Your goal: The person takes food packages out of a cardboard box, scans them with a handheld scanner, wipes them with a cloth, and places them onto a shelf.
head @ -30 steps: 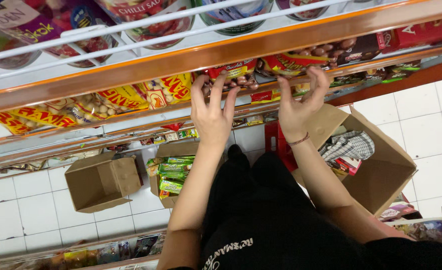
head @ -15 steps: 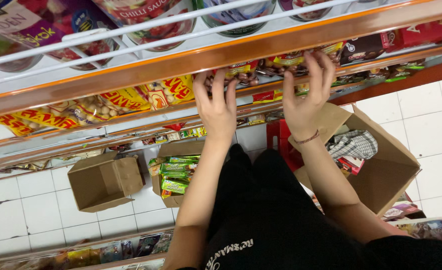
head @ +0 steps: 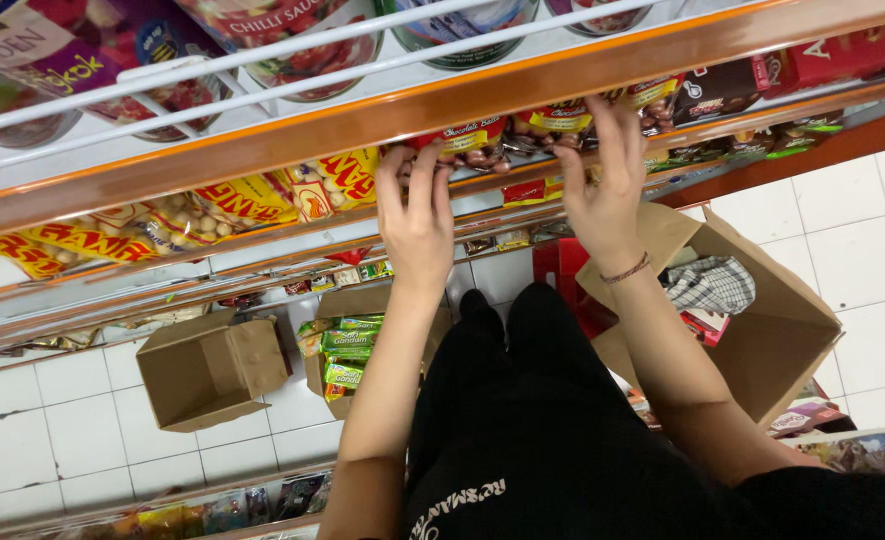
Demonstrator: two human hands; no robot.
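I look straight down past an orange-edged shop shelf (head: pixel 383 110). My left hand (head: pixel 415 215) and my right hand (head: pixel 603 185) both reach under its edge, fingers spread on clear bags of brown chocolate balls (head: pixel 473 145) with red and yellow labels. The fingertips press on the bags; I cannot tell whether either hand grips one. A thin bracelet sits on my right wrist. Yellow bags of pale round snacks (head: pixel 253 200) lie to the left of the hands, and dark and red boxes (head: pixel 763 75) to the right.
Round tins (head: pixel 293 40) stand behind a white wire rail on the shelf above. On the white tiled floor are a small brown carton (head: pixel 213 370), a carton of green packets (head: pixel 348 345), a red crate (head: pixel 563 270) and a large open carton (head: pixel 763 330) holding cloth.
Both hands have slid further up under the shelf edge onto the bags of chocolate balls. The view has shifted slightly.
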